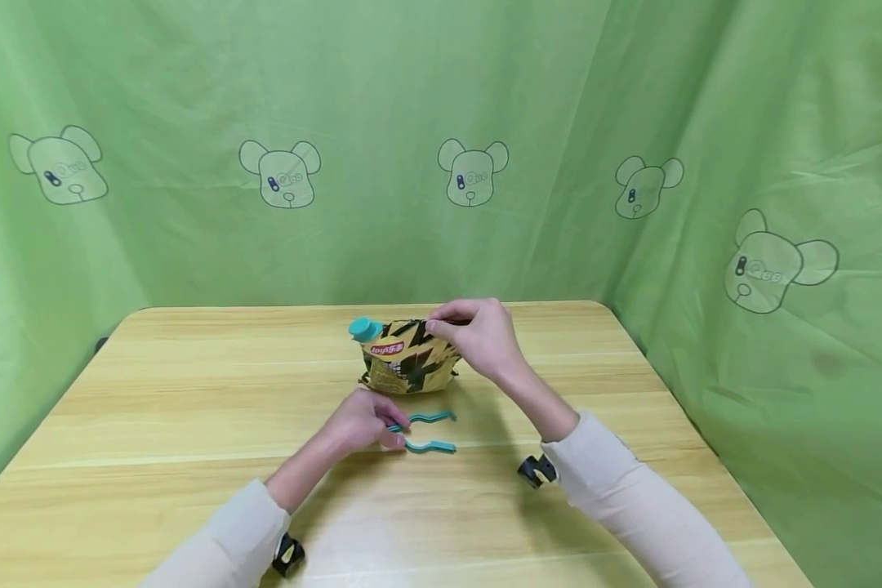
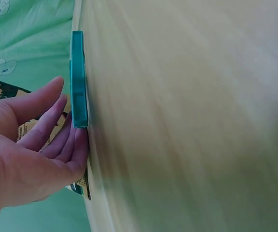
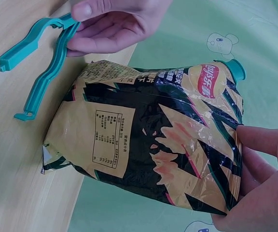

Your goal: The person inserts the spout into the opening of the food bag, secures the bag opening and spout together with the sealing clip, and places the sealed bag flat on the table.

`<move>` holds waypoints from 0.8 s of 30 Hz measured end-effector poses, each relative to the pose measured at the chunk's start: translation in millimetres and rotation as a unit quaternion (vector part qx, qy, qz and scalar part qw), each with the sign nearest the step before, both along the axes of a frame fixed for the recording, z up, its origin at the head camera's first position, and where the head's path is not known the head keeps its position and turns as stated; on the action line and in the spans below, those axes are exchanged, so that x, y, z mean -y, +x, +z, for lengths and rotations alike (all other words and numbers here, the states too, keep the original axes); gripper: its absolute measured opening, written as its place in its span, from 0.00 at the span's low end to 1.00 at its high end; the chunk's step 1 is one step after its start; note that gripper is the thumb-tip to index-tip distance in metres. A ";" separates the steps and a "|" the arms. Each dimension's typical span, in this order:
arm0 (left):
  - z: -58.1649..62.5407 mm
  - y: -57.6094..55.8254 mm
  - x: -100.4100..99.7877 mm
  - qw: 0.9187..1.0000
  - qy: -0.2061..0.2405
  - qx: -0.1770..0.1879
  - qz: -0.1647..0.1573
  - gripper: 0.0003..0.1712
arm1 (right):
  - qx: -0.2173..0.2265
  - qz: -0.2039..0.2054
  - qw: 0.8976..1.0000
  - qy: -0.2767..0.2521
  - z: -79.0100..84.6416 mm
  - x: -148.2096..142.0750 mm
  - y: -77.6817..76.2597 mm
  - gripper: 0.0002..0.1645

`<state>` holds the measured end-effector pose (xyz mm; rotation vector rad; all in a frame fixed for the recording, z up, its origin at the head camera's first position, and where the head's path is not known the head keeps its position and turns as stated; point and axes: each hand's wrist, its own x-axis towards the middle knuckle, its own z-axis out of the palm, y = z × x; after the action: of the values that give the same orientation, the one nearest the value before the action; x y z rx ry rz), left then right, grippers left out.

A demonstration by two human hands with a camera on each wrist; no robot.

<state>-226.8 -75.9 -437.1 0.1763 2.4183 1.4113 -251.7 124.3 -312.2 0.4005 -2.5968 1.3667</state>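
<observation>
Fingers of the left hand [image 1: 363,420] pinch the splayed clip [image 1: 434,447] at its joined end; just beyond, those of the right hand [image 1: 481,335] pinch the top of the bag [image 1: 412,359]. A weak grip could let the bag slump; a misaligned clip could crumple its edge. Pale wood-grain table [image 1: 191,408] below; green curtain [image 1: 382,82], animal-printed, behind.
</observation>
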 end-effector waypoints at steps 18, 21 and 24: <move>-2.6 4.2 -3.3 0.999 -0.039 -0.021 -0.022 0.12 | -0.004 0.000 1.000 0.003 -0.6 -0.8 0.2 0.06; -2.1 3.6 -1.5 0.999 -0.032 -0.020 -0.025 0.12 | -0.006 0.000 1.000 0.003 -0.6 -0.7 0.1 0.06; -0.6 3.1 1.8 0.999 -0.019 -0.015 -0.026 0.11 | -0.006 0.000 1.000 0.003 -0.7 -0.8 -0.1 0.06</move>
<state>-223.8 -77.7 -437.7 0.2513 2.4440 1.3473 -251.8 125.0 -312.8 0.4079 -2.5918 1.3510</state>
